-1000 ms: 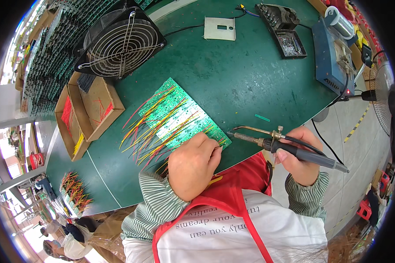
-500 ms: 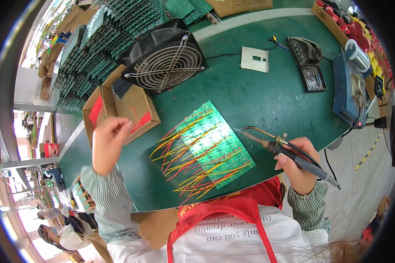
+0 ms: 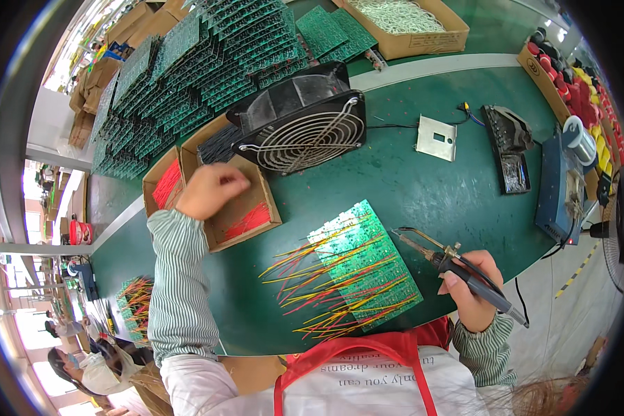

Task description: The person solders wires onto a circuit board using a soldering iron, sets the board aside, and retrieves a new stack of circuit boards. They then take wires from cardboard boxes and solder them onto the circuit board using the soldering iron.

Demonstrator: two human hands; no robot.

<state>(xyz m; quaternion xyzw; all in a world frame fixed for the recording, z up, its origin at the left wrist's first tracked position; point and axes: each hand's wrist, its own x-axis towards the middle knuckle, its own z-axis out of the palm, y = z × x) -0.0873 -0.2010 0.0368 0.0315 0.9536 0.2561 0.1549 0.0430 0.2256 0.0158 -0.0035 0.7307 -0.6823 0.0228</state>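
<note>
Left hand (image 3: 213, 192) over box (image 3: 246, 236), right hand (image 3: 473, 299) gripping iron (image 3: 489, 292), board (image 3: 371, 262) near table edge (image 3: 256, 349)

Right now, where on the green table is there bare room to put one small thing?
Free: the green table between the wired board, white plate and black tray. Crowded: upper left, with fan, wire box and stacked boards.

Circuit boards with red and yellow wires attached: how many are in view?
2 visible: the main circuit board, left of the soldering iron, and the far-left circuit board, on the green table. Others may be hidden beneath.
</note>
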